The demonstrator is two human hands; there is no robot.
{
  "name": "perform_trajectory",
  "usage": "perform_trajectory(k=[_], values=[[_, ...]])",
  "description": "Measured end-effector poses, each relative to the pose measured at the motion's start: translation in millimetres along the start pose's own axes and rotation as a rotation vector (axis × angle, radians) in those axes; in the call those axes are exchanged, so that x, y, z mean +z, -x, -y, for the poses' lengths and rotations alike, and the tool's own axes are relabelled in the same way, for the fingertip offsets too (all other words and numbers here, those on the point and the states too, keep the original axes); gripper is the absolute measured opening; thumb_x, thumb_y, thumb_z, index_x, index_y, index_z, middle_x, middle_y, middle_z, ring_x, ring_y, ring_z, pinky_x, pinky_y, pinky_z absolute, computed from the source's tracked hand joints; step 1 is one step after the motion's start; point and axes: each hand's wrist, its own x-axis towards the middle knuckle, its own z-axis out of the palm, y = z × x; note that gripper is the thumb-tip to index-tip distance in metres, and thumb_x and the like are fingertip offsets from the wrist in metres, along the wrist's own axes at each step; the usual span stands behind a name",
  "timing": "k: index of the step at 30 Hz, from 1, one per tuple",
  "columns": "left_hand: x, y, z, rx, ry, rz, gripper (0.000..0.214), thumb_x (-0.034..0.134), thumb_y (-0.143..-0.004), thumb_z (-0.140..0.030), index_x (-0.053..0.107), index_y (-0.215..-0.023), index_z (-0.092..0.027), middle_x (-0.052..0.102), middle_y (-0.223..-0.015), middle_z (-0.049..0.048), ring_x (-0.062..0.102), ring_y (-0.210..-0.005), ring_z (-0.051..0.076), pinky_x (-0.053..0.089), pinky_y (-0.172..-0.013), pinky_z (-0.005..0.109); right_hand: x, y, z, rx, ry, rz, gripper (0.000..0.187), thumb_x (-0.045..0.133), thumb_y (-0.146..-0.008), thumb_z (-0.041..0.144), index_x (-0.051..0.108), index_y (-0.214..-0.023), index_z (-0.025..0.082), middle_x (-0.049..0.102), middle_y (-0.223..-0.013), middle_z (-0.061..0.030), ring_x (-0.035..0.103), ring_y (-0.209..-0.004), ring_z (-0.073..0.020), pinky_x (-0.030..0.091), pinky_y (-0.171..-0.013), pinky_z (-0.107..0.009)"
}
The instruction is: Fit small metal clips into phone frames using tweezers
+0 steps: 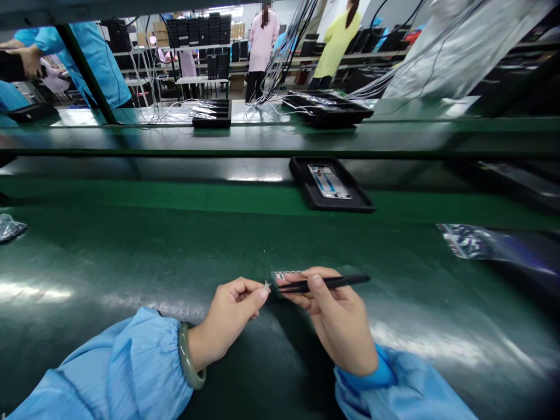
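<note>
Between thumb and forefinger, my left hand (pixel 234 315) pinches a tiny pale piece (pixel 266 285), too small to name. Black tweezers (pixel 336 282) lie across the fingers of my right hand (pixel 335 318), closed around them. The tweezer tips point left, close to the pale piece; whether they touch it I cannot tell. Behind the right fingers shows a small sheet with white rectangles (pixel 286 274), partly hidden by the hand. Both hands are just above the green work surface (pixel 175 251).
A black tray (pixel 306 192) holding a phone frame (pixel 329 182) sits ahead on the green bench. Clear plastic bags (pixel 472 242) lie at the right, another bag (pixel 11 227) at the left. Black trays (pixel 328 111) and hanging cables (pixel 284 70) occupy the shelf. People stand beyond.
</note>
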Motion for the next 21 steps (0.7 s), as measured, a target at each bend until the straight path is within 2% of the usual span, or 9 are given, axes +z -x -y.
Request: perform_trajectory(k=[5, 10, 13, 15, 18, 21], values=[[0.6, 1.0, -1.3, 0.011, -0.032, 0.006, 0.028, 0.063, -0.076, -0.039, 0.064, -0.079, -0.012, 0.051, -0.066, -0.0005, 0.045, -0.058, 0.009, 0.036, -0.059, 0.023, 6.4, 4.8, -4.7, -0.008, -0.049, 0.004, 0.025, 0.076, -0.071, 0.040, 0.065, -0.078, 0.020, 0.072, -0.079, -0.0054, 0.070, -0.078, -0.0249, 0.060, -0.070, -0.040], [0.6, 0.6, -2.7, 0.016, -0.077, 0.018, 0.029, 0.062, -0.077, -0.041, 0.064, -0.080, -0.012, 0.052, -0.067, -0.0004, 0.046, -0.059, 0.009, 0.039, -0.060, 0.024, 7.1, 10.5, -8.8, -0.072, 0.063, -0.037, 0.023, 0.075, -0.072, 0.038, 0.064, -0.075, 0.019, 0.071, -0.077, -0.0049, 0.070, -0.077, -0.0249, 0.061, -0.065, -0.038], [-0.4, 1.3, -2.7, 0.006, -0.124, 0.068, 0.032, 0.059, -0.078, -0.041, 0.066, -0.088, -0.010, 0.055, -0.068, 0.0015, 0.051, -0.061, 0.010, 0.043, -0.063, 0.025, 6.0, 10.1, -7.6, -0.156, 0.126, -0.102, 0.021, 0.074, -0.074, 0.036, 0.063, -0.075, 0.018, 0.071, -0.074, -0.0048, 0.070, -0.073, -0.0226, 0.062, -0.063, -0.034], [-1.8, 1.2, -1.6, 0.000, -0.165, 0.107, 0.038, 0.056, -0.080, -0.040, 0.064, -0.100, -0.009, 0.058, -0.074, 0.0042, 0.055, -0.063, 0.012, 0.045, -0.063, 0.026, 2.0, 4.9, -3.5, -0.186, 0.097, -0.189, 0.024, 0.075, -0.073, 0.038, 0.063, -0.076, 0.018, 0.071, -0.072, -0.0045, 0.070, -0.071, -0.0218, 0.061, -0.063, -0.033], [-4.6, -3.9, -0.1, 0.039, -0.263, 0.116, 0.042, 0.048, -0.085, -0.040, 0.058, -0.110, -0.009, 0.060, -0.082, 0.0070, 0.057, -0.060, 0.012, 0.046, -0.055, 0.025, -11.6, -10.0, 6.1, -0.129, 0.009, -0.304, 0.034, 0.080, -0.065, 0.043, 0.062, -0.077, 0.017, 0.071, -0.072, -0.0049, 0.070, -0.071, -0.0204, 0.060, -0.063, -0.028], [-5.7, -22.3, -2.3, 0.189, -0.425, 0.068, 0.033, 0.043, -0.089, -0.037, 0.060, -0.105, -0.013, 0.058, -0.084, 0.0057, 0.056, -0.064, 0.012, 0.046, -0.059, 0.025, -30.5, -26.0, 15.0, 0.023, -0.022, -0.344, 0.040, 0.082, -0.059, 0.046, 0.063, -0.076, 0.015, 0.071, -0.072, -0.0062, 0.068, -0.065, -0.0154, 0.057, -0.057, -0.019]])
